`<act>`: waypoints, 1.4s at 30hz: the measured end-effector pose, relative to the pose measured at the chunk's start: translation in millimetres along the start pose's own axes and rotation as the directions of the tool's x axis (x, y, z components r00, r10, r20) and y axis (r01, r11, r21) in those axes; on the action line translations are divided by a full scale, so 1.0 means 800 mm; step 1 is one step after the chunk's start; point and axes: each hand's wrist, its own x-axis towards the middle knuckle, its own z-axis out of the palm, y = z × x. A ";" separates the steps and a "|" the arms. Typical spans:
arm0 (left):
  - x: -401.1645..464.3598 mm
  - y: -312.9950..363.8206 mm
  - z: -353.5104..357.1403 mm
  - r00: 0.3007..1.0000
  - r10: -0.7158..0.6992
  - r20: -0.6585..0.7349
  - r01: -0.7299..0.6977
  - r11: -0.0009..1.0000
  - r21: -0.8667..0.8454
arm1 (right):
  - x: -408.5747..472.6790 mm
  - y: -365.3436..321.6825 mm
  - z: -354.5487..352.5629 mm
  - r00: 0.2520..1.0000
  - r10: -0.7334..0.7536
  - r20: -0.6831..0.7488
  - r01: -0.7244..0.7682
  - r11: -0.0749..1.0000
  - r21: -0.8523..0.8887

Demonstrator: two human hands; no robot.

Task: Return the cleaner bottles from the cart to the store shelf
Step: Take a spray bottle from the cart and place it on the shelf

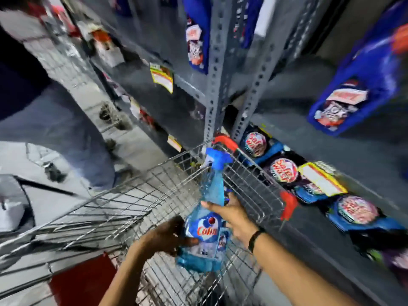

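Shop aisle, stocked shelving (215, 69), wire cart (136, 202)

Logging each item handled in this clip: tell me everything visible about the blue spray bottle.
The spray bottle is clear blue plastic holding blue liquid, with a blue trigger head at the top and a label reading "Colin" with a red-and-white emblem. It is held roughly upright, tilted a little, above the wire cart beside the grey shelf. The left hand grips its lower body from the left; the right hand wraps the middle from the right. Motion blur hides finer label details.
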 end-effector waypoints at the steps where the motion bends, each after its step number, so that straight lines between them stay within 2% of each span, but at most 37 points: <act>1: -0.011 0.013 0.005 0.998 0.054 -0.008 -0.054 0.998 0.033 | -0.017 -0.009 -0.010 1.000 -0.028 0.007 0.028 1.000 0.012; 7: -0.059 0.113 0.082 0.940 0.340 0.023 -0.339 0.925 0.174 | -0.118 -0.048 -0.115 0.982 -0.152 -0.114 0.165 0.980 0.112; 11: -0.066 0.175 0.160 0.877 0.468 0.105 -0.477 0.826 0.301 | -0.176 -0.050 -0.209 0.926 -0.282 -0.250 0.317 0.942 0.111; 13: -0.067 0.208 0.208 0.850 0.495 0.179 -0.527 0.793 0.307 | -0.205 -0.046 -0.260 0.891 -0.326 -0.315 0.362 0.930 0.061; 16: -0.062 0.247 0.277 0.811 0.501 0.303 -0.559 0.816 0.147 | -0.241 -0.040 -0.326 0.832 -0.357 -0.425 0.388 0.921 -0.014; 18: -0.056 0.274 0.334 0.799 0.503 0.331 -0.562 0.819 0.113 | -0.269 -0.030 -0.381 0.794 -0.370 -0.482 0.414 0.910 -0.017; 21: -0.046 0.307 0.417 0.745 0.530 0.405 -0.634 0.752 0.183 | -0.304 -0.012 -0.461 0.740 -0.393 -0.546 0.458 0.889 -0.020; 26: -0.026 0.369 0.534 0.667 0.596 0.447 -0.736 0.619 0.273 | -0.353 0.009 -0.576 0.641 -0.406 -0.652 0.525 0.851 -0.014; 29: -0.014 0.409 0.614 0.605 0.624 0.495 -0.781 0.586 0.216 | -0.381 0.021 -0.649 0.546 -0.416 -0.728 0.569 0.821 -0.042; 32: 0.005 0.442 0.687 0.540 0.676 0.501 -0.835 0.505 0.218 | -0.396 0.026 -0.715 0.453 -0.451 -0.769 0.590 0.799 -0.121; 36: 0.032 0.480 0.764 0.520 0.722 0.457 -0.854 0.458 0.247 | -0.395 0.035 -0.779 0.348 -0.495 -0.796 0.576 0.783 -0.235; 40: 0.067 0.489 0.810 0.537 0.728 0.427 -0.843 0.471 0.259 | -0.384 0.046 -0.816 0.296 -0.505 -0.811 0.523 0.796 -0.305; 42: 0.080 0.486 0.824 0.548 0.718 0.429 -0.836 0.480 0.266 | -0.378 0.055 -0.829 0.301 -0.510 -0.806 0.487 0.808 -0.330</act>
